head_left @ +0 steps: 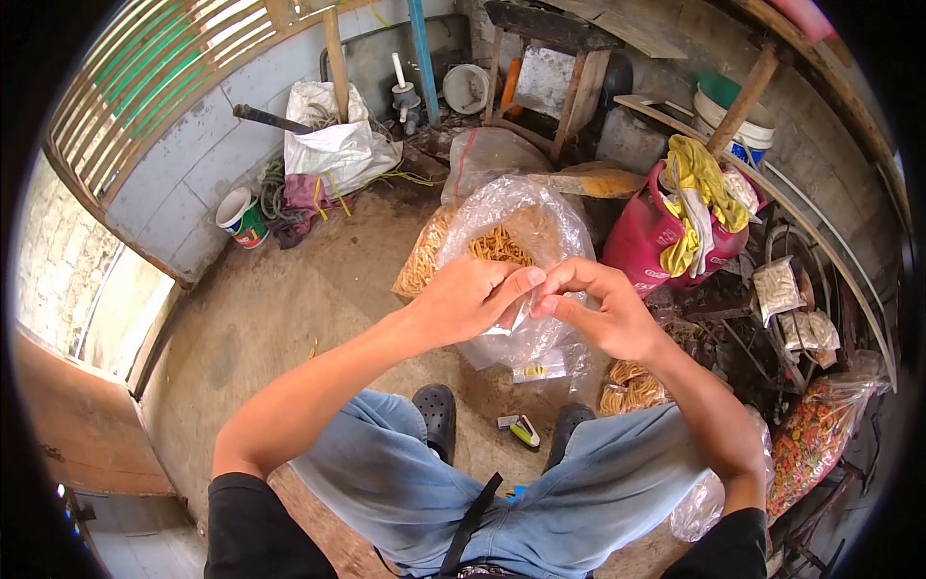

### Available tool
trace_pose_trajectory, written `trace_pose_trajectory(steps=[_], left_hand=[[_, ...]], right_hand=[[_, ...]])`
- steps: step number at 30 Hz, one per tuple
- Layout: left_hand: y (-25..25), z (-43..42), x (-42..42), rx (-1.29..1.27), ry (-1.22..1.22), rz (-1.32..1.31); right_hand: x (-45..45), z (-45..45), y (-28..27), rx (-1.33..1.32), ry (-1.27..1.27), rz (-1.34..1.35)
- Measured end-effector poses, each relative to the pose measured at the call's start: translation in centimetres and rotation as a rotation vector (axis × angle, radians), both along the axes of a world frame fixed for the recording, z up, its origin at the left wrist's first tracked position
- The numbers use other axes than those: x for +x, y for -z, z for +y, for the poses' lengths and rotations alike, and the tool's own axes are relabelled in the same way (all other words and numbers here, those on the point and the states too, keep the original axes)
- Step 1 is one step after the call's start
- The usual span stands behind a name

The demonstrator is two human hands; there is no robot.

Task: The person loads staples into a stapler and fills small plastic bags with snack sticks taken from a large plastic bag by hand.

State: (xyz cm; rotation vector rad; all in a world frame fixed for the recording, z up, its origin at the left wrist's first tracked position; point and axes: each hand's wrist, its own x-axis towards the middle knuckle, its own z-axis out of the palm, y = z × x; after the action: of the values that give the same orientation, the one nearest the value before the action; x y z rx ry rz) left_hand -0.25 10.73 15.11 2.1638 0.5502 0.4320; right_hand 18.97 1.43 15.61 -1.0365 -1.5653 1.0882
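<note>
While the snack bag (571,224) is sitting open below, both hands (473,301) (610,311) are pinching thin plastic (522,311), probably steadying it.

The large clear plastic bag of brown sticks (569,227) in the middle of the frame is thin, crinkled and glossy, while the grey-brown floor (251,328) looks like rough, matt concrete. At upper left, the slatted lattice (154,60) appears to be bare wood, and the white sack (328,145) looks like creased woven plastic. At upper right, the rounded magenta container (629,241) has a smooth, slightly shiny skin, with limp, matt yellow cloth (690,169) draped over it. Below centre, faded blue denim trousers (617,473) look soft; the dark clog (437,415) is smooth, matt and rubbery.
</note>
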Motion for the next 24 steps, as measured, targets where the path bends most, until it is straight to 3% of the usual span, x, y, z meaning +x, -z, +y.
trace_pose_trajectory(steps=[2,4,6,16,19,22,24], left_hand=[[0.4,-0.2,0.2,0.115,-0.025,-0.059],[0.9,-0.2,0.3,0.231,-0.052,-0.117],[1.1,-0.2,0.5,0.463,0.014,-0.120],[-0.1,-0.3,0.6,0.387,-0.002,-0.148],[-0.2,0.2,0.3,0.381,-0.069,-0.168],[-0.3,1.3,-0.3,0.224,-0.227,-0.039],[-0.3,1.8,-0.5,-0.224,-0.396,-0.059]], right_hand=[[0.1,-0.1,-0.1,-0.106,-0.032,0.002],[0.1,-0.1,0.2,-0.090,-0.083,-0.221],[0.1,-0.1,0.7,-0.178,-0.097,-0.194],[-0.2,-0.6,-1.1,-0.415,-0.323,-0.039],[-0.3,-0.5,-0.5,-0.198,-0.289,-0.144],[0.7,-0.3,-1.0,-0.087,-0.168,-0.334],[1.3,-0.1,-1.1,0.064,-0.111,-0.417]])
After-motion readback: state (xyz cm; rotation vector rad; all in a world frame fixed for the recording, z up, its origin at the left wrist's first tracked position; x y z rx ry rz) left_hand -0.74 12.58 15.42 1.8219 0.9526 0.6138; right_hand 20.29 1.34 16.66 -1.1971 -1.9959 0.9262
